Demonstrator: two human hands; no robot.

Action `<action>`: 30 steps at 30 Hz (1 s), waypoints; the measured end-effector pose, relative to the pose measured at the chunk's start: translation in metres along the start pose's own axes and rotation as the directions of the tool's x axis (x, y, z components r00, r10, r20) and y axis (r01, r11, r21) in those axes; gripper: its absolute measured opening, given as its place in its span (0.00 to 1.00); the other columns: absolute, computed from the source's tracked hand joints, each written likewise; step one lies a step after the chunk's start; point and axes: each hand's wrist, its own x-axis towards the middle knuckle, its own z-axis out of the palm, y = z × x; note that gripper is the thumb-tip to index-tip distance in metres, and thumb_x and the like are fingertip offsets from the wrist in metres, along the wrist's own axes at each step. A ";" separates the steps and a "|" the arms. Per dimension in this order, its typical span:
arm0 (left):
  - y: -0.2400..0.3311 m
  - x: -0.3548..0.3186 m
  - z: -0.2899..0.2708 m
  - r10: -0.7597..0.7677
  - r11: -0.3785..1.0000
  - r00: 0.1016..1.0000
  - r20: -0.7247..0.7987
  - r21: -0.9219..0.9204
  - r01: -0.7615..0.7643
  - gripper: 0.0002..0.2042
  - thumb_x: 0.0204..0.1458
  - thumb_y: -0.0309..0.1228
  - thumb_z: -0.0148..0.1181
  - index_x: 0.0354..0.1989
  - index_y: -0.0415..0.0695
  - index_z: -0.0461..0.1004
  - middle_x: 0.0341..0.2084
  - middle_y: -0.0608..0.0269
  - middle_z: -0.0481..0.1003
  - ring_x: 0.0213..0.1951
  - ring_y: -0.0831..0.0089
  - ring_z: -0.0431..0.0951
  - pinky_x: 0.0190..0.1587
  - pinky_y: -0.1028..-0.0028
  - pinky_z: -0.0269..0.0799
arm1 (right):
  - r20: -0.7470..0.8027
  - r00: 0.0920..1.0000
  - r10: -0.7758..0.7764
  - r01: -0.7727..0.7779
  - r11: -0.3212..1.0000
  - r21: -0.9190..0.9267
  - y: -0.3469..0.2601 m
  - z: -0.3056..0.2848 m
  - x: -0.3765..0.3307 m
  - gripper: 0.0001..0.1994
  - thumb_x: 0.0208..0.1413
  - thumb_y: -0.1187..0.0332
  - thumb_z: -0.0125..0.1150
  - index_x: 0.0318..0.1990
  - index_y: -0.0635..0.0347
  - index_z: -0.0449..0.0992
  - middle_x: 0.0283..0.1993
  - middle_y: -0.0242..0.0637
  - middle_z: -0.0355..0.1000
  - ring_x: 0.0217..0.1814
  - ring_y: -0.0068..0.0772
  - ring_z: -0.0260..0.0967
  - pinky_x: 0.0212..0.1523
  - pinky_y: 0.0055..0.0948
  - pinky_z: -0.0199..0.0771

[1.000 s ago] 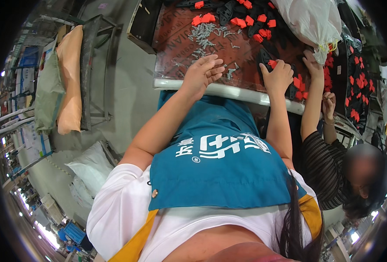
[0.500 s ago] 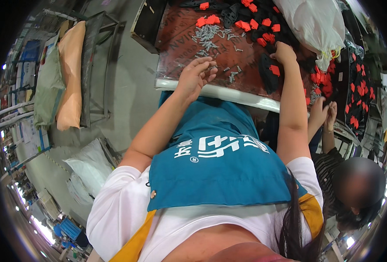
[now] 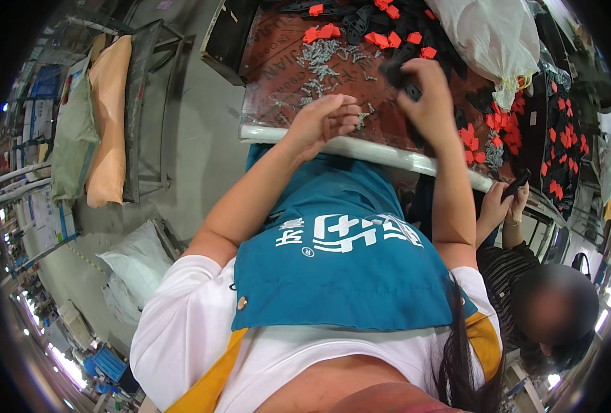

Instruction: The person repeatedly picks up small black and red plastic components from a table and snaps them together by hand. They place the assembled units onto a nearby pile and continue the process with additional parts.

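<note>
My right hand (image 3: 429, 103), partly blurred, is closed on a black plastic part (image 3: 392, 71) above the right half of the table (image 3: 278, 76). Another black piece shows under that hand, mostly hidden by it. My left hand (image 3: 323, 125) hovers over the table's front edge with its fingers curled inward; whatever is in them cannot be made out. Just beyond it lies a scattered pile of small grey metal pieces that look like springs (image 3: 323, 58). Red plastic clips (image 3: 319, 32) lie past the pile, and more of them rest among black parts at the far right.
A white plastic bag (image 3: 488, 41) stands at the back right. Beside me on the right, a co-worker's hands (image 3: 502, 203) hold a black part near more red clips (image 3: 472, 143). A dark wooden box (image 3: 231, 41) borders the table's left side.
My right hand has come back toward me and left, bringing a black part from the far right pile. My left hand has shifted slightly right. The co-worker's hands now hold a black part.
</note>
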 end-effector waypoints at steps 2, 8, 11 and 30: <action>0.010 -0.005 0.011 -0.131 0.989 0.982 0.138 -0.054 0.140 0.17 0.59 0.39 0.50 0.51 0.40 0.69 0.40 0.59 0.75 0.40 0.71 0.77 0.47 0.72 0.74 | 0.037 0.989 -0.142 0.139 0.988 0.062 -0.027 0.024 -0.010 0.20 0.33 0.80 0.63 0.39 0.58 0.70 0.45 0.39 0.69 0.51 0.45 0.64 0.51 0.38 0.64; 0.000 -0.007 -0.030 -0.036 0.997 0.980 -0.193 -0.078 0.022 0.14 0.58 0.38 0.53 0.47 0.43 0.70 0.39 0.62 0.76 0.41 0.70 0.76 0.45 0.70 0.74 | 0.104 0.986 -0.132 0.132 0.991 0.006 -0.030 0.061 -0.016 0.21 0.36 0.76 0.65 0.43 0.55 0.71 0.50 0.39 0.65 0.54 0.47 0.60 0.52 0.41 0.63; 0.003 -0.009 -0.068 0.074 0.994 0.958 -0.278 -0.062 -0.094 0.11 0.58 0.34 0.54 0.45 0.43 0.71 0.38 0.62 0.75 0.41 0.70 0.76 0.45 0.69 0.74 | 0.132 0.990 -0.057 0.074 0.990 -0.121 0.001 0.068 -0.012 0.16 0.44 0.71 0.65 0.43 0.57 0.73 0.49 0.40 0.67 0.52 0.48 0.61 0.51 0.41 0.64; 0.007 -0.013 -0.049 0.184 0.982 0.935 -0.304 0.090 -0.164 0.09 0.56 0.29 0.57 0.44 0.44 0.68 0.35 0.68 0.73 0.36 0.78 0.74 0.40 0.74 0.74 | 0.482 0.835 0.264 -0.454 0.826 0.334 -0.014 0.100 -0.003 0.07 0.51 0.74 0.61 0.36 0.64 0.73 0.30 0.34 0.72 0.30 0.23 0.68 0.32 0.25 0.69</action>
